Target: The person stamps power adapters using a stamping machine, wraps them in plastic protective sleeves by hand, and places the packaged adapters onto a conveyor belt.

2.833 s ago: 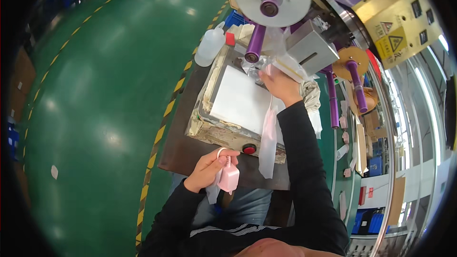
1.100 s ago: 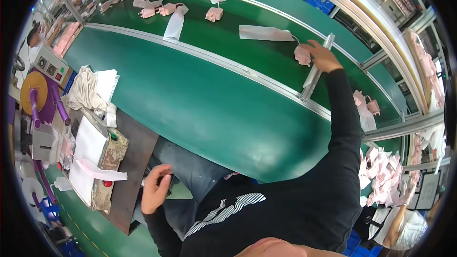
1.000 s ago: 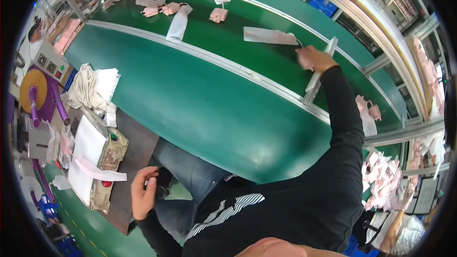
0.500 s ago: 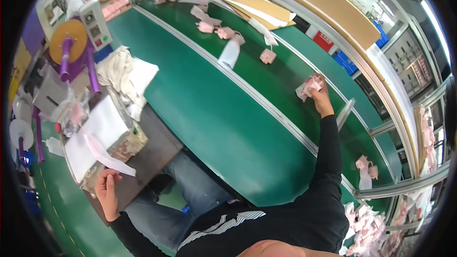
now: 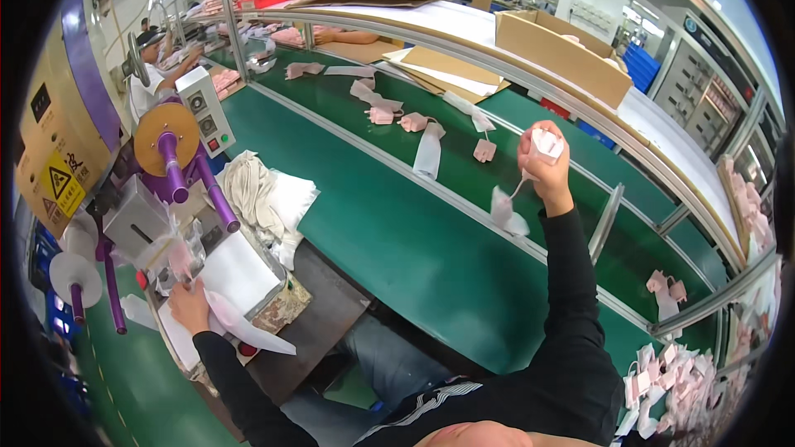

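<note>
My right hand (image 5: 550, 175) is closed around a pink power adapter (image 5: 547, 145) and holds it up over the conveyor belt, its pale face turned up. A thin cord runs down from it to a translucent-wrapped bundle (image 5: 506, 212). On the left, my left hand (image 5: 190, 306) reaches over the small machine's white worktop (image 5: 238, 271). Its fingertips are at clear plastic film (image 5: 180, 255) with something pink inside; whether they grip it I cannot tell. Beside that hand, a long pale pink sleeve (image 5: 244, 327) lies across the worktop edge.
Several pink adapters in sleeves (image 5: 383, 114) lie along the green belt (image 5: 464, 141) beyond a metal rail (image 5: 331, 134). A pile of them (image 5: 669, 381) is at lower right. A cloth (image 5: 252, 190) lies beside the machine's purple rollers (image 5: 172, 170). A cardboard box (image 5: 559, 58) stands on the upper shelf.
My right hand has lifted the adapter from the belt, and its wrapped bundle now dangles. My left hand has moved forward onto the worktop by the film. The whole view has tilted up.
</note>
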Motion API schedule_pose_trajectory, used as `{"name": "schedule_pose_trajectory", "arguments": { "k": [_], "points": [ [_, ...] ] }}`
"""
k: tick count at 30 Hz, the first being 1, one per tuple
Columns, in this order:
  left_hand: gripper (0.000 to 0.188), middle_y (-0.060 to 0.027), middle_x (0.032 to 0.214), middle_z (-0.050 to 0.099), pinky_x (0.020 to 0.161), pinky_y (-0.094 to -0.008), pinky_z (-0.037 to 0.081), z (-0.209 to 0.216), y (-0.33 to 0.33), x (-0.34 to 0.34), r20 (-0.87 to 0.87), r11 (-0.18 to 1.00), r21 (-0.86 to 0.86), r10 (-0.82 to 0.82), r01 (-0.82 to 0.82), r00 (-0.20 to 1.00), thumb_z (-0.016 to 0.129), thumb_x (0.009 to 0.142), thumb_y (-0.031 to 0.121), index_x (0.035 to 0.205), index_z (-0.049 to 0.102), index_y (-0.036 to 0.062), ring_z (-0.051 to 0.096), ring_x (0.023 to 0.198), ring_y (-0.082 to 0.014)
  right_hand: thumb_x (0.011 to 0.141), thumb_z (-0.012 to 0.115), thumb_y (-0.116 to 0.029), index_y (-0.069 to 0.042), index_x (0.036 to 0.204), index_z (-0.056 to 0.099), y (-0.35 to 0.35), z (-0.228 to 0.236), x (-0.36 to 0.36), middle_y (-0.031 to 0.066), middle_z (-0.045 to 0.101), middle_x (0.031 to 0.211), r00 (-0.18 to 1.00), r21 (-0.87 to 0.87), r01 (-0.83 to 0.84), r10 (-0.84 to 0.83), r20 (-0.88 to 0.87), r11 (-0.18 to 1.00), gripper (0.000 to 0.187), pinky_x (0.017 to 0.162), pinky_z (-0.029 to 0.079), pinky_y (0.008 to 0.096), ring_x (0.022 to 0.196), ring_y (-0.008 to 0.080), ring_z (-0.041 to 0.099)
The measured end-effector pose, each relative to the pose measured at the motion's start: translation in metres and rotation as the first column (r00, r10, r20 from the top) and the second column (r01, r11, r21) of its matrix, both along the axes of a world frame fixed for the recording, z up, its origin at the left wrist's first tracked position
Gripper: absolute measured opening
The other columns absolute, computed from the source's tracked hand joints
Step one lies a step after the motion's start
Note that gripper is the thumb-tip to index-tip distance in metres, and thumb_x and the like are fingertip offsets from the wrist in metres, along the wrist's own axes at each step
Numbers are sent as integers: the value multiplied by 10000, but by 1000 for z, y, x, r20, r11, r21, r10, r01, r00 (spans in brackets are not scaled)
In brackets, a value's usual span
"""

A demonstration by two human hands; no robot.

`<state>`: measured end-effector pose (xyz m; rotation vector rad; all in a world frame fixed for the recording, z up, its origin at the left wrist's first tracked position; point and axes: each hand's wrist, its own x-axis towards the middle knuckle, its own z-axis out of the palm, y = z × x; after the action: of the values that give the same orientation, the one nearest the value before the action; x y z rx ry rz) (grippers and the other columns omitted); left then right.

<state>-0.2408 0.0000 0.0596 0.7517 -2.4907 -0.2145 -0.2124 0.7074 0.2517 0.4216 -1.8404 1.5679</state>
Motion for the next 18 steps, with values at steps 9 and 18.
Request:
{"name": "schedule_pose_trajectory", "arguments": {
  "k": [9,18],
  "points": [
    [217,-194,906,614,803,-482,436,-40,-42,-21,-479,898,80,-345,432,807,602,975,184,919,682,-10,570,909,-397,862,713,-409,-55,1205,533,-73,4,13,132,620,978,621,-518,-490,698,357,701,525,544,595,435,719,278,664],
    [299,-84,1114,670,971,-351,449,11,3,-7,-856,96,512,144,853,497,597,1027,218,1178,656,-33,609,1064,-217,1036,515,-495,22,1411,487,-221,-79,-37,243,582,1362,292,-860,-487,956,4,152,639,852,637,514,1271,404,590]
  ]
}}
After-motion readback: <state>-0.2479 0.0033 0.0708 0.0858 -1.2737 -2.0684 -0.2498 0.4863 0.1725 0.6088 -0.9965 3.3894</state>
